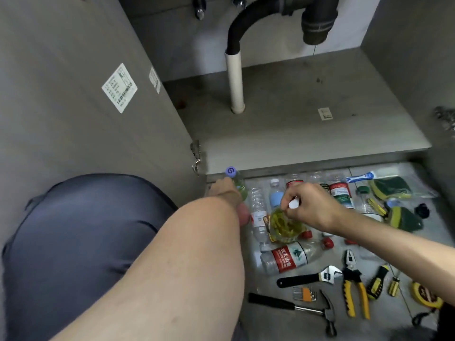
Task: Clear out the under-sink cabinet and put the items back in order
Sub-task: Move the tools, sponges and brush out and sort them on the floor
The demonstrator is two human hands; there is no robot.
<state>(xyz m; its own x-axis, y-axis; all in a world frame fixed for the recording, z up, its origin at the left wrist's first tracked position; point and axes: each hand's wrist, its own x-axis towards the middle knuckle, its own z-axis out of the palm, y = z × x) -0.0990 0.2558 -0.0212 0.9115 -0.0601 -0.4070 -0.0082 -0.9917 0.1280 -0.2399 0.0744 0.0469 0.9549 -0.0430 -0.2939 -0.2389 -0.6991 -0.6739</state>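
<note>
The left hand [222, 190] reaches forward and down to the floor just in front of the cabinet, its fingers wrapped around a small bottle of pale yellow-green liquid [239, 184] with a purple cap [231, 171]. That bottle stands roughly upright, cap pointing up and slightly away, right at the cabinet's front edge near the left door hinge [195, 156].

The right hand [312, 205] hovers beside it, fingers curled and pinching a small white object [294, 204], directly above a clear jar of yellow-green contents [286, 226].

Between and around the hands lie clear plastic bottles. One with a red label [286, 258] lies on its side, its long axis running left to right, neck toward the right near loose red caps [327, 242]. Another clear bottle [258, 215] lies with its length running toward the cabinet. More bottles line the cabinet's front edge.

Farther right lie green and yellow sponges [394, 188]. Nearer the viewer are tools: an adjustable wrench [310, 278], yellow-handled pliers [353, 286], a hammer [295, 307], screwdrivers [376, 283] and a tape measure [427, 295].

The cabinet floor [295, 119] is bare beyond, with a white pipe [235, 82] rising to black drain fittings [317, 18].
</note>
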